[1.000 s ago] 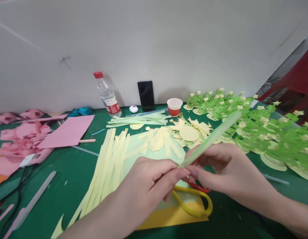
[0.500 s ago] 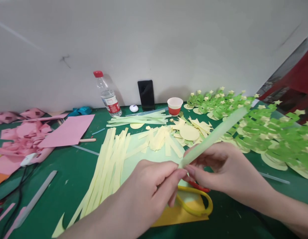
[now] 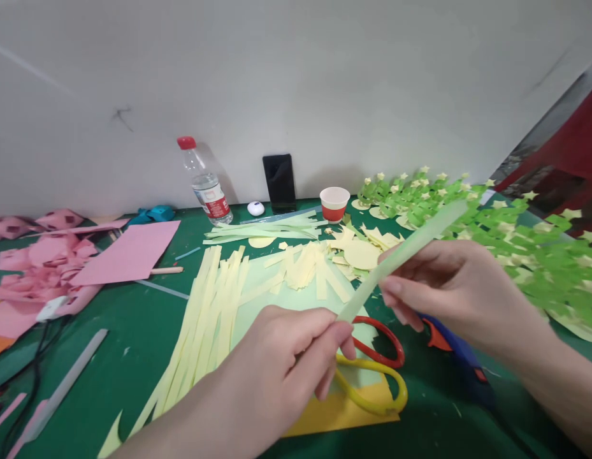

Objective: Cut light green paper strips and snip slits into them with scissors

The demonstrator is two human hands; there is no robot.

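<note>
A pale green paper strip (image 3: 410,245) slants up to the right between my hands. My left hand (image 3: 296,363) pinches its lower end between thumb and fingers. My right hand (image 3: 443,284) grips the strip around its middle, thumb in front. Under my left hand lie red-handled scissors (image 3: 396,341) and yellow-handled scissors (image 3: 401,396), on a pale green sheet (image 3: 257,306) and an orange-yellow sheet (image 3: 343,414). Long pale yellow strips (image 3: 204,319) spread left of the sheet. Yellow cut pieces (image 3: 303,268) lie on its upper part.
A bottle (image 3: 209,191), phone (image 3: 279,182) and paper cup (image 3: 334,203) stand by the wall. Green spiral trees with stars (image 3: 525,255) fill the right side. A blue glue gun (image 3: 461,357) lies below my right hand. Pink paper (image 3: 133,252) is at left.
My right hand has moved right and up along the strip, away from my left hand. The red scissor handles and the glue gun have come into fuller view.
</note>
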